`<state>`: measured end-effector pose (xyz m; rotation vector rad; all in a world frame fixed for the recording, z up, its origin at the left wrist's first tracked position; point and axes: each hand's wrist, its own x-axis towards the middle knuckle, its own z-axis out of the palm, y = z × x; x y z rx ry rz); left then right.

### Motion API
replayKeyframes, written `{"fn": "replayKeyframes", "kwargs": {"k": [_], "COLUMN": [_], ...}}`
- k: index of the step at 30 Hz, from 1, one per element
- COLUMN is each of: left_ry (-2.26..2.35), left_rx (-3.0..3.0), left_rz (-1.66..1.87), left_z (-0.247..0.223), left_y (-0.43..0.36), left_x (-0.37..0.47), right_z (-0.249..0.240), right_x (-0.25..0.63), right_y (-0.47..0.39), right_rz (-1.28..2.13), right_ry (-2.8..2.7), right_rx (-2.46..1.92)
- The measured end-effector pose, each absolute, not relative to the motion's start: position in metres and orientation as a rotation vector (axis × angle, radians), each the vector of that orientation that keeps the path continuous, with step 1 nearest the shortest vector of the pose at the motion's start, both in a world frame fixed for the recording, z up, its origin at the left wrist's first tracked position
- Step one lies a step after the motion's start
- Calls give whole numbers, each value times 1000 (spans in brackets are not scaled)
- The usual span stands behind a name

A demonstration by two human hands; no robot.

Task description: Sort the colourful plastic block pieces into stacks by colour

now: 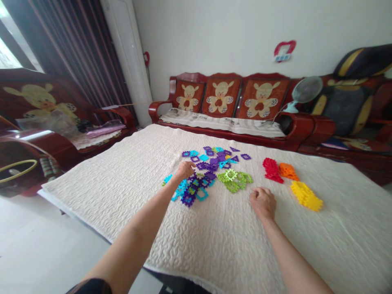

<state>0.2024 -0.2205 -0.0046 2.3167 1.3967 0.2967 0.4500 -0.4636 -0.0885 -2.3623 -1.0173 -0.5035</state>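
Note:
Toothed plastic building pieces lie in colour groups on a quilted cream cloth. My left hand [185, 170] is at the left side of the mixed heap of purple pieces [209, 176] and blue pieces [181, 189]. Its fingers are closed together over the heap, and what they grip, if anything, is hidden. Just right of the green pieces [235, 180], my right hand [263, 201] rests on the cloth in a loose fist, with no piece showing in it. Farther right are the red pieces [272, 170], orange pieces [288, 171] and yellow pieces [306, 196].
The quilted cloth [122, 175] covers a large table, whose near edge is by my body. A wooden sofa [196, 122] with bear-pattern cushions stands behind it. A small fan [307, 90] is at the back right, and a wooden armchair [58, 145] at the left.

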Motion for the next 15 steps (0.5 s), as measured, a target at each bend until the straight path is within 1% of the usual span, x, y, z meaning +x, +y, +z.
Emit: {"fn": "replayKeyframes", "kwargs": {"k": [6,10,15], "left_ry": [1386,1339,1267], "left_rx": [2158,2051,2100], "left_rz": [641,596,536], "left_z": [-3,-10,-12], "left_y": [-221,-225,-243], "left_x": [211,227,254], "right_z": [-85,-85,-86], "right_x": [448,448,448], "right_y": [-464,-464,-465], "right_rz": [-488,-469,-469], "right_ry": [-1034,-1022,-1007], "right_rx": [-2365,-2384,-2376]}}
